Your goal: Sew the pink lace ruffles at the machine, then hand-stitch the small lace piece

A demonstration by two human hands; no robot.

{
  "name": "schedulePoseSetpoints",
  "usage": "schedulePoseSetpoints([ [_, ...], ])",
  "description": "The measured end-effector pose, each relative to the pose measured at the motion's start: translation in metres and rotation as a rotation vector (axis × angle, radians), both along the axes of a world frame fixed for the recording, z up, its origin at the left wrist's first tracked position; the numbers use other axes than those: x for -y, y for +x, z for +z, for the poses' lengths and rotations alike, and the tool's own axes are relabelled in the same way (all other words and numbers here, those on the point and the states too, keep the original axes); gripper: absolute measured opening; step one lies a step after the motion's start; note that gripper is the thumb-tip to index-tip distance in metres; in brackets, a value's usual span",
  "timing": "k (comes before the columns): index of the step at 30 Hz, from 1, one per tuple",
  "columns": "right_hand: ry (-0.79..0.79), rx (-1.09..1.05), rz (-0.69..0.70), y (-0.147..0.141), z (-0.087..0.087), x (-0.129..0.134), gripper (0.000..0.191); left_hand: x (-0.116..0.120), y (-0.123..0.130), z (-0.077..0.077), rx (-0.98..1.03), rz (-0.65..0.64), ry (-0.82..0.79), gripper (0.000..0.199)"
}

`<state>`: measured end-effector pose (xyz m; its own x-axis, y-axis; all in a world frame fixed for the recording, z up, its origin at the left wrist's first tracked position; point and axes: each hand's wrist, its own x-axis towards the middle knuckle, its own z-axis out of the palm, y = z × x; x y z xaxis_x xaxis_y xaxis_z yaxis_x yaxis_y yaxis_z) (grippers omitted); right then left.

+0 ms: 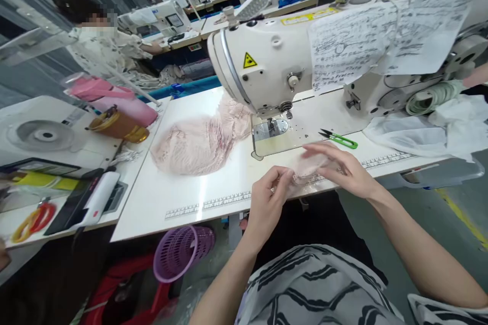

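Observation:
My left hand (270, 198) pinches the edge of a small pale pink piece of sheer fabric (305, 166) at the table's front edge. On the other side of that piece, my right hand (345, 168) has its fingers stretched and apart; whether they touch the cloth is blurred. Just beyond both hands stands the white sewing machine (263, 66), its presser foot (271, 126) over the metal plate. A crumpled heap of pink lace fabric (194, 144) lies left of the needle area. Green-handled thread snips (339, 138) rest on the machine bed, close behind my right hand.
A ruler strip (208, 204) runs along the table's front edge. White sheer cloth (407, 134) and a green elastic roll (430, 97) lie at right. A purple basket (173, 254) stands below. At left are a pink bottle (125, 106) and another person (102, 45).

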<state>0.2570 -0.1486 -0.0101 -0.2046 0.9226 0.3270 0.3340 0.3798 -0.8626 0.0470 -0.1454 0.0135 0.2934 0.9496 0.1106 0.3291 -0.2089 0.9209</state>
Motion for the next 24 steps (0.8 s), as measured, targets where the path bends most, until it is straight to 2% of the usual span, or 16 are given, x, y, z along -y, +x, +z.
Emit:
schedulePoseSetpoints([
  [2, -0.181, -0.098, 0.031, -0.006, 0.004, 0.008, 0.032, 0.008, -0.005, 0.003, 0.050, 0.027, -0.060, 0.029],
  [4, -0.257, -0.182, -0.016, -0.012, 0.003, 0.015, 0.023, 0.014, -0.009, 0.003, 0.066, 0.051, -0.090, 0.029],
  [7, -0.238, -0.259, -0.073, -0.020, -0.002, 0.024, 0.021, 0.022, -0.014, -0.001, 0.053, 0.077, -0.085, 0.028],
  [13, -0.114, -0.173, -0.175, -0.028, -0.004, 0.039, 0.026, 0.028, -0.022, -0.011, 0.054, 0.092, -0.069, 0.030],
  [24, -0.060, -0.172, -0.203, -0.035, 0.001, 0.050, 0.031, 0.028, -0.028, -0.013, 0.138, 0.104, -0.081, 0.030],
])
